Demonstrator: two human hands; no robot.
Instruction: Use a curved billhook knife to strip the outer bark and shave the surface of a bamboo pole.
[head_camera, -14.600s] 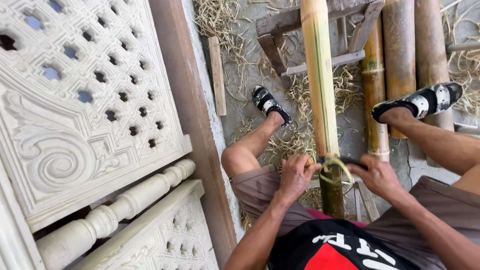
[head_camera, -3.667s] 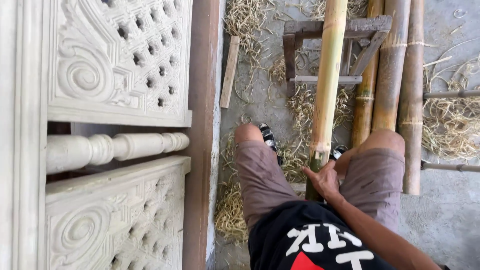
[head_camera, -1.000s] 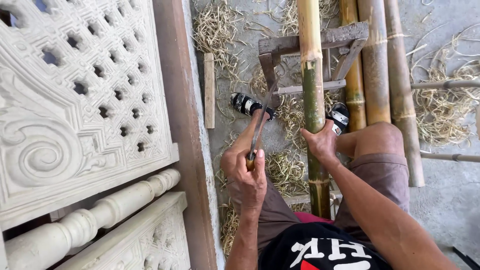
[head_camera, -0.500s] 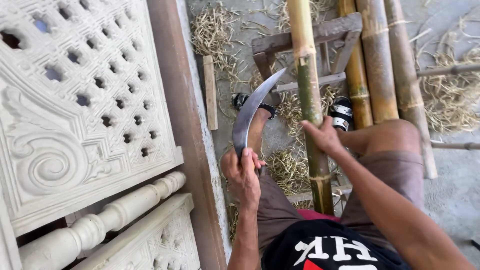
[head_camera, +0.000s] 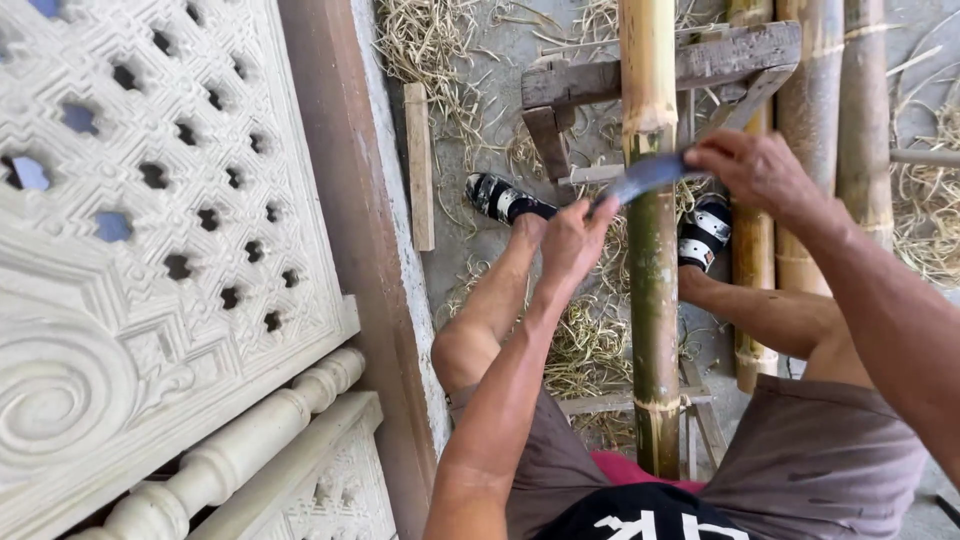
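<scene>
A long bamboo pole (head_camera: 654, 300) runs between my legs, green low down and yellow further out, resting on a wooden trestle (head_camera: 700, 62). A curved metal blade (head_camera: 645, 177) lies across the pole. My left hand (head_camera: 572, 240) grips its handle end on the pole's left side. My right hand (head_camera: 752, 168) holds the blade's other end on the right side. My sandalled feet (head_camera: 503, 198) rest on either side of the pole.
Carved pale panels (head_camera: 150, 230) and a turned baluster (head_camera: 240, 450) stand at left behind a brown post (head_camera: 360, 240). More bamboo poles (head_camera: 820, 130) lie at right. Dry shavings (head_camera: 430, 40) and a wooden slat (head_camera: 420, 165) cover the concrete floor.
The blade, held upright in my left hand half a second ago, now lies across the pole. My right hand left the pole and took the blade's far end.
</scene>
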